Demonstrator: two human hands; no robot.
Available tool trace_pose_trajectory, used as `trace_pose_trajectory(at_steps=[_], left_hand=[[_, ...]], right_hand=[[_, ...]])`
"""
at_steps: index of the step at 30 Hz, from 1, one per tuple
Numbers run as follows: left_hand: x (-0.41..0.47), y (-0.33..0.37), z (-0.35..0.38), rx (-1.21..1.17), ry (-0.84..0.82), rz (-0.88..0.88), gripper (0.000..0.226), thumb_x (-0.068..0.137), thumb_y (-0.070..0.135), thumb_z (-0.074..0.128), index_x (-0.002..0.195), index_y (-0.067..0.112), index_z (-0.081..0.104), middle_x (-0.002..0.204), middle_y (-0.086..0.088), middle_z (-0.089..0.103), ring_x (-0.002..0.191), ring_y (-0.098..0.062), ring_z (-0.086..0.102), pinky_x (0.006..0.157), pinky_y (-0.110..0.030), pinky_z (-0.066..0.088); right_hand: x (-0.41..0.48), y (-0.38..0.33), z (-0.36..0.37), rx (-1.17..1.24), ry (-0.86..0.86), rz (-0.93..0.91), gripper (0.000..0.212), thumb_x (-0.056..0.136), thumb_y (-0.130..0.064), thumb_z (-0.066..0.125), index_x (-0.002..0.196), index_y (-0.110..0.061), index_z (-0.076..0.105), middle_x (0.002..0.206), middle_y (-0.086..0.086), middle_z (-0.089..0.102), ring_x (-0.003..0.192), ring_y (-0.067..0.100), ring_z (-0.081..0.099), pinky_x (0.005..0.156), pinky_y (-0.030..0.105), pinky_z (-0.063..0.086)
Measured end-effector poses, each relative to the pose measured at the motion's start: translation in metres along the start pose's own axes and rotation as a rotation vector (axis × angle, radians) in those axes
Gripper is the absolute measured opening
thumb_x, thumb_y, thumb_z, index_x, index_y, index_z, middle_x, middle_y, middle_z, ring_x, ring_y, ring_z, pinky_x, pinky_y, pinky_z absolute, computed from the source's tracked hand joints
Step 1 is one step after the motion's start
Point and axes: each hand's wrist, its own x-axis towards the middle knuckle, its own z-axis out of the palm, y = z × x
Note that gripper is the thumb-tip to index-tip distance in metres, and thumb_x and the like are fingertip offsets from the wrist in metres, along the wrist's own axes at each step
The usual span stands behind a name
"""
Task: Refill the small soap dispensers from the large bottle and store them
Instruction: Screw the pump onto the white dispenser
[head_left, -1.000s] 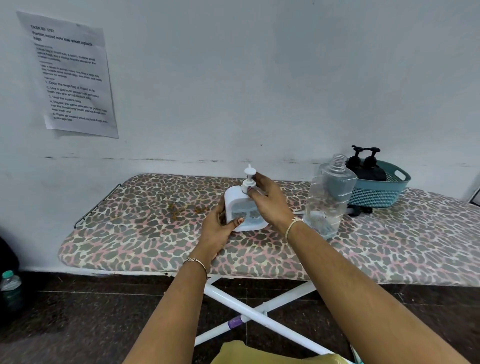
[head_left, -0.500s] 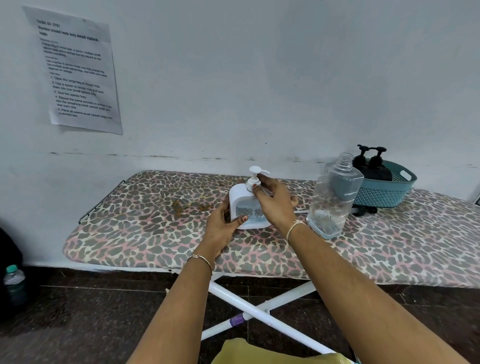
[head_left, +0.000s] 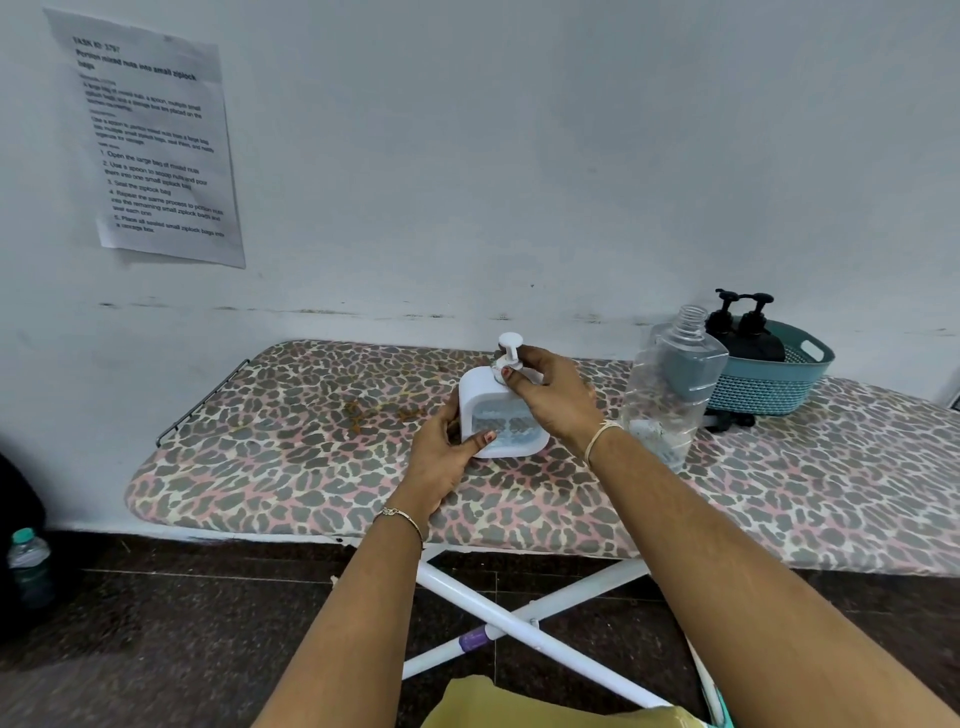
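While the left hand (head_left: 441, 457) grips the dispenser (head_left: 483, 395) by its side, thumb and fingers curled round it, the right hand (head_left: 558, 400) pinches the pump (head_left: 510, 344) neck. Dispenser upright, mid-board (head_left: 291, 457). Uncapped bottle (head_left: 670, 379) near at 3 o'clock. Basket (head_left: 763, 397) at 2 o'clock holds two black dispensers (head_left: 748, 332).

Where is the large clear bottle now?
Head view: the large clear bottle stands on the ironing board, right of centre, between the white dispenser and teal basket.
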Motion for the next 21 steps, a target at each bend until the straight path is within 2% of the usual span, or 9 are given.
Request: trace_pose_trajectory(at_steps=[3, 6, 9, 11, 15, 18, 21], left_hand=[[-0.003, 0.002, 0.0, 0.006, 0.013, 0.002, 0.068, 0.079, 0.011, 0.076, 0.141, 0.014, 0.046, 0.114, -0.006, 0.066, 0.09, -0.019, 0.069, 0.061, -0.024, 0.058], [-0.003, 0.003, 0.0, -0.012, 0.019, 0.01, 0.069, 0.078, 0.009, 0.078, 0.139, 0.013, 0.046, 0.113, -0.004, 0.066, 0.095, -0.017, 0.068, 0.064, -0.027, 0.06], [-0.001, 0.001, 0.0, -0.02, 0.016, 0.011, 0.07, 0.077, 0.011, 0.079, 0.139, 0.013, 0.046, 0.119, -0.007, 0.066, 0.103, -0.019, 0.067, 0.081, -0.04, 0.059], [-0.001, 0.001, -0.001, -0.025, 0.012, 0.007, 0.07, 0.077, 0.011, 0.079, 0.139, 0.014, 0.047, 0.116, -0.005, 0.067, 0.1, -0.018, 0.067, 0.078, -0.039, 0.06], [-0.003, 0.004, -0.001, -0.032, -0.006, -0.006, 0.067, 0.079, 0.009, 0.077, 0.139, 0.012, 0.047, 0.107, -0.003, 0.068, 0.09, -0.019, 0.07, 0.065, -0.031, 0.061], [-0.002, 0.005, -0.002, -0.037, -0.017, -0.024, 0.067, 0.079, 0.01, 0.077, 0.139, 0.01, 0.047, 0.112, -0.007, 0.067, 0.092, -0.021, 0.069, 0.062, -0.028, 0.059], [-0.001, 0.005, -0.003, -0.038, -0.021, -0.034, 0.066, 0.079, 0.011, 0.077, 0.138, 0.009, 0.048, 0.118, -0.01, 0.065, 0.094, -0.019, 0.069, 0.063, -0.026, 0.059]], right_hand=[[0.002, 0.001, 0.001, 0.033, 0.096, -0.014, 0.057, 0.064, -0.061, 0.066, 0.11, -0.029, 0.07, 0.107, -0.014, 0.071, 0.109, 0.012, 0.061, 0.102, 0.048, 0.04], [0.001, -0.002, 0.004, -0.021, 0.204, -0.029, 0.053, 0.06, -0.06, 0.07, 0.103, -0.029, 0.071, 0.098, -0.013, 0.072, 0.1, 0.015, 0.064, 0.095, 0.048, 0.045], [-0.003, -0.008, 0.006, -0.126, 0.274, -0.077, 0.043, 0.07, -0.048, 0.075, 0.105, -0.024, 0.071, 0.1, -0.005, 0.072, 0.098, 0.02, 0.063, 0.092, 0.048, 0.046], [-0.005, -0.011, 0.007, -0.2, 0.296, -0.086, 0.04, 0.076, -0.044, 0.074, 0.11, -0.022, 0.071, 0.106, -0.002, 0.071, 0.102, 0.021, 0.061, 0.094, 0.049, 0.043], [-0.004, -0.009, 0.002, -0.306, 0.191, -0.09, 0.043, 0.083, -0.05, 0.064, 0.118, -0.025, 0.067, 0.115, -0.002, 0.066, 0.113, 0.023, 0.052, 0.098, 0.051, 0.037], [0.001, -0.005, -0.008, -0.297, 0.091, -0.128, 0.04, 0.085, -0.048, 0.063, 0.118, -0.026, 0.066, 0.115, 0.001, 0.065, 0.12, 0.024, 0.048, 0.099, 0.051, 0.037], [0.003, -0.004, -0.013, -0.283, 0.083, -0.153, 0.038, 0.083, -0.046, 0.066, 0.116, -0.027, 0.069, 0.111, 0.0, 0.067, 0.116, 0.023, 0.053, 0.098, 0.052, 0.039]])
